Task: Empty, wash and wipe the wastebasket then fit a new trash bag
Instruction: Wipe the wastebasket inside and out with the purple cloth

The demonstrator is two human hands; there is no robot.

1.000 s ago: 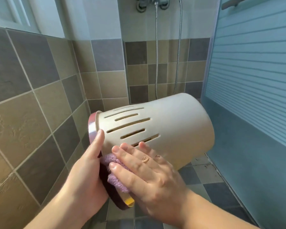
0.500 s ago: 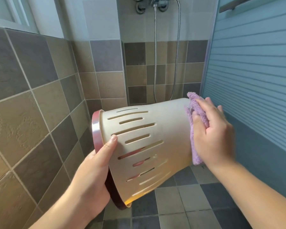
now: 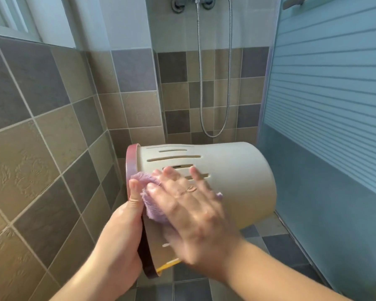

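A smooth, round, cream wastebasket (image 3: 230, 177) with long thin slots and a dark red rim (image 3: 131, 168) is held on its side in the air, in front of the tiled wall (image 3: 41, 148) and above the tiled floor. The rim is gripped by the left hand (image 3: 122, 237), with the thumb laid along its edge. A soft, fluffy purple cloth (image 3: 149, 192) is pressed flat against the wastebasket's side, just beside the rim, by the right hand (image 3: 195, 211), whose fingers are straight and spread.
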